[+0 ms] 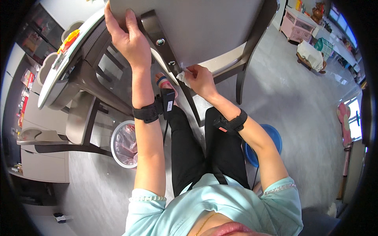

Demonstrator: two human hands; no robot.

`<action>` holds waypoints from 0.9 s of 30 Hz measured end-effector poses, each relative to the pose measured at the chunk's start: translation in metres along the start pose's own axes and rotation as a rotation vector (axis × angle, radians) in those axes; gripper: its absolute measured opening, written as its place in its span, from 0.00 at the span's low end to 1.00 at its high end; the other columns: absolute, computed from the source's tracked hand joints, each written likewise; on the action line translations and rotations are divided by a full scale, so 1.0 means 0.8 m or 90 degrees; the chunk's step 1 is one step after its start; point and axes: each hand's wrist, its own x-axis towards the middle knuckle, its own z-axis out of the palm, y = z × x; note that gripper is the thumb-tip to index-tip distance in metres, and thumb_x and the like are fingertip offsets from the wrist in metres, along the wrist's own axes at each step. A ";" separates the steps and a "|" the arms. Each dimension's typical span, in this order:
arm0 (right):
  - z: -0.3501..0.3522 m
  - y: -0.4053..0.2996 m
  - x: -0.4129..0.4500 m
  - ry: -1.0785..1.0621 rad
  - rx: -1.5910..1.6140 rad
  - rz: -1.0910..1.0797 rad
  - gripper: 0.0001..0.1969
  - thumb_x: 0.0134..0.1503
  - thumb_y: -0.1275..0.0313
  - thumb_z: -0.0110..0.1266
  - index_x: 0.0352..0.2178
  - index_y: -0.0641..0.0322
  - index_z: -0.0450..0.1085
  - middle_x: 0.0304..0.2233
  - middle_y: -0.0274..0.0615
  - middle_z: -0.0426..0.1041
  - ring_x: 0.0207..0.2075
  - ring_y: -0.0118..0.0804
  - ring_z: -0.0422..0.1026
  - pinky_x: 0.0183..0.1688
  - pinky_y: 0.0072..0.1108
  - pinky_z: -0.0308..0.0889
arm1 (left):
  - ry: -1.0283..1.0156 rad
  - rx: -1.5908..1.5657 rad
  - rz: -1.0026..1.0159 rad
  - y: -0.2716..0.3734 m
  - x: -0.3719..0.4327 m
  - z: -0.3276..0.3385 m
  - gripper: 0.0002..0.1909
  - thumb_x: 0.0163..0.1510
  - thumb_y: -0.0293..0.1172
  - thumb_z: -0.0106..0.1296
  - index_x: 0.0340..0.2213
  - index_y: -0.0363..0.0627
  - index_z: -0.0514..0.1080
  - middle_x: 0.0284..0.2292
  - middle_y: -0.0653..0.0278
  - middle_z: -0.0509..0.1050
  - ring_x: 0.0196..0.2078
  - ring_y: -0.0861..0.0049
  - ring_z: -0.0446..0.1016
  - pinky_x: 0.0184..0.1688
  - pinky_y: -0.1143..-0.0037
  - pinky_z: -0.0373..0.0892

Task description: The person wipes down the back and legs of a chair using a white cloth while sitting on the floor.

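Observation:
Directly before me stands a chair with a grey backrest (pixel 206 26) and a dark frame post (pixel 165 44) that shows two shiny round fittings. My left hand (pixel 130 41) grips the edge of the backrest, thumb on the near face and fingers wrapped around the side. Lower down, my right hand (pixel 202 81) pinches a crumpled white wipe (pixel 183 78) against the dark post, near where it runs down into the leg. Whether it is cloth or tissue cannot be made out. Part of the pale seat (pixel 224 57) shows below the backrest.
To the left are a round table (pixel 45 88) with a light rim and another chair (pixel 81 121). A lined waste bin (pixel 113 144) stands left of my legs, a blue bucket (pixel 277 141) by my right arm. Farther right are a cloth-covered stool (pixel 310 56) and a pink cabinet (pixel 296 26).

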 end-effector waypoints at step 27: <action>-0.034 -0.197 0.051 0.105 0.189 -0.470 0.08 0.52 0.75 0.56 0.31 0.70 0.68 0.25 0.43 0.73 0.26 0.27 0.73 0.30 0.17 0.67 | -0.017 -0.033 0.011 -0.011 0.000 -0.007 0.22 0.57 0.23 0.44 0.53 0.41 0.59 0.43 0.64 0.69 0.43 0.83 0.66 0.46 0.81 0.62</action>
